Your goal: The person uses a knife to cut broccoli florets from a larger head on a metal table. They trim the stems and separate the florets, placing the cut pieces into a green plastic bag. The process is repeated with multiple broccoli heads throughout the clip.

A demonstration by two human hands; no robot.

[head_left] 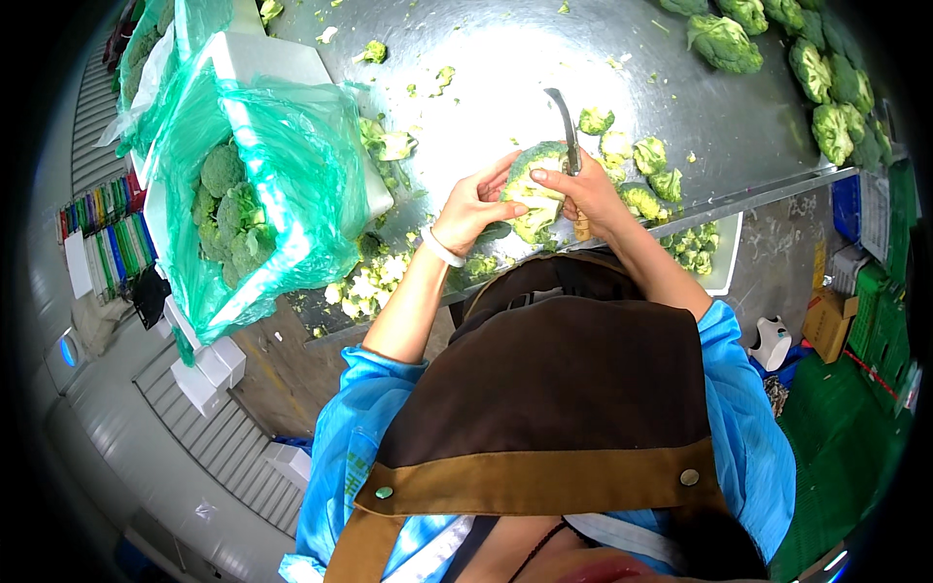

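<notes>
Over the near edge of the metal table, a broccoli head [536, 206] is held with its pale, leafy underside showing. My left hand [472, 206] grips its left side, thumb across the front and fingers partly behind it. A small knife [563, 113] with a dark curved blade and wooden handle is in my right hand [595, 197]. The blade points away from me, beside the broccoli, and my right thumb rests on the head. Trimmed broccoli pieces [642, 201] lie just right of my right hand.
At left, a white foam box [267, 60] lined with a green plastic bag [301, 185] holds broccoli heads [233, 219]. More heads [724, 44] are piled at the far right of the metal table [486, 58]. A white bin [727, 255] with scraps sits below the edge.
</notes>
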